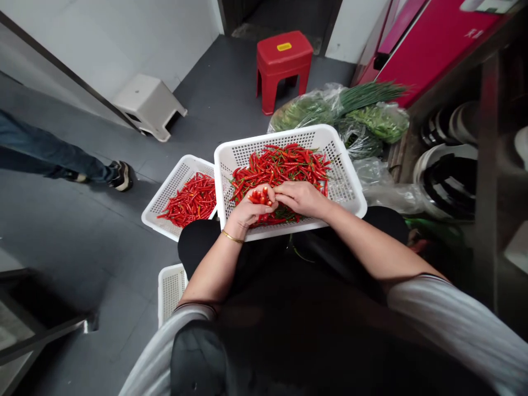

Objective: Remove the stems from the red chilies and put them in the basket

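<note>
My left hand [247, 211] is closed around several red chili peppers [259, 197], their ends showing between thumb and fingers. Against its fingertips, my right hand [303, 199] is pinched; whatever lies between its fingers is too small to make out. Both hands are over a white perforated basket [352, 190] resting on my lap. Inside it is a heap of red chilies [284, 165], many with green stems. Lower and to the left, a second white basket [154, 217] holds more red chilies [193, 199], with few green stems showing.
Part of another white basket [171, 291] shows beside my left leg. A red stool [284, 66] and a white stool [146, 104] stand ahead. Bagged greens [307, 110] lie front right, near shelves with stacked dishes [447, 176]. A person's leg [53, 151] is at left.
</note>
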A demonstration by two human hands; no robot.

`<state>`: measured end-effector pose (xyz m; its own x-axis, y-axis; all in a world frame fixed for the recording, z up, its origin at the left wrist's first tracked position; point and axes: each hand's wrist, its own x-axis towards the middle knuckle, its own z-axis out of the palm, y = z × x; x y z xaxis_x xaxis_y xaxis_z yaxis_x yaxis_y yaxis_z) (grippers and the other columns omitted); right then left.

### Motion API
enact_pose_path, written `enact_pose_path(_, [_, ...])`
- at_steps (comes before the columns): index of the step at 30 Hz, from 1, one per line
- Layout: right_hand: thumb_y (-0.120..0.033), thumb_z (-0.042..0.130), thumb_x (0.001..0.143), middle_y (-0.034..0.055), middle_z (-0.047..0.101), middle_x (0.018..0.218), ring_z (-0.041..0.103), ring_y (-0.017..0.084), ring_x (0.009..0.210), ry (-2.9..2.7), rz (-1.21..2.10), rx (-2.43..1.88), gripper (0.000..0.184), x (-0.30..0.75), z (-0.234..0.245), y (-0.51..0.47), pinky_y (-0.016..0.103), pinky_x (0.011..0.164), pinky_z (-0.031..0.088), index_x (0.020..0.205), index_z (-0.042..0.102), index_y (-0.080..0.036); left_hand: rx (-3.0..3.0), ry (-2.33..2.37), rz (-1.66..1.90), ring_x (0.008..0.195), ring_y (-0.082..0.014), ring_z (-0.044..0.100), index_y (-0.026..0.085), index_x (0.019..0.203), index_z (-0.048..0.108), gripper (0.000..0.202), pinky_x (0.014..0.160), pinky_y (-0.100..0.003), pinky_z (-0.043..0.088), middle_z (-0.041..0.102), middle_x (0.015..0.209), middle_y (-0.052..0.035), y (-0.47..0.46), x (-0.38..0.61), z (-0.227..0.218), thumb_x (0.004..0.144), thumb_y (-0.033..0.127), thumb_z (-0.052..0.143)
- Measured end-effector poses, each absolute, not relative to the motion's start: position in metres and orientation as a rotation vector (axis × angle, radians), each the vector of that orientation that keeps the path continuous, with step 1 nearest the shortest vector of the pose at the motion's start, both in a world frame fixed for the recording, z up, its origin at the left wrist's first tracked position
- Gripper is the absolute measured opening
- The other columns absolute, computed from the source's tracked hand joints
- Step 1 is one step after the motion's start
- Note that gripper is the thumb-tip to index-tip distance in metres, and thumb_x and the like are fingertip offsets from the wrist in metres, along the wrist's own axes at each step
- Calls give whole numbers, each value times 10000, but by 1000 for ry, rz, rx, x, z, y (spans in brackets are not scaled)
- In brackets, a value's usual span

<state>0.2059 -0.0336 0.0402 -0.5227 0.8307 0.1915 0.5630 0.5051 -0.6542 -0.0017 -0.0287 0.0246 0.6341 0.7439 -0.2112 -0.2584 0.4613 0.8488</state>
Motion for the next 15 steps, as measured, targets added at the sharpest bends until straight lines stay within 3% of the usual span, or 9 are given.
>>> enact_pose_path(2, [-391,500,924,62,699,847,631,199,796,-2166,749,-1248,276,211,40,-33,312,766,467,943,710,-213,835,669,659,448,-38,377,158,879,586,442,403,-178,238,503,607,34,-25,-1,23,495,267,776])
enact_pose_path(5, [-442,462,934,32,658,663,609,181,635,-1829,714,-1483,338,219,39,-30,291,650,459,953,687,-190,694,746,746,434,-28,312,144,939,622,416,372,-172,185,464,598,50,-19,3,18,542,231,709])
enact_pose_path(10, [-394,471,928,10,647,644,615,179,592,-1789,612,-1563,271,182,34,-34,271,615,434,1044,602,-188,478,789,998,478,-43,355,157,675,564,108,381,-153,239,438,597,37,-15,18,4,579,172,610])
enact_pose_path(15, [-347,413,954,19,650,644,630,184,600,-1787,674,-1565,221,145,20,-38,269,640,444,1012,539,-175,396,732,1143,573,-79,475,162,509,443,90,545,-185,443,409,556,22,-12,22,-2,527,152,530])
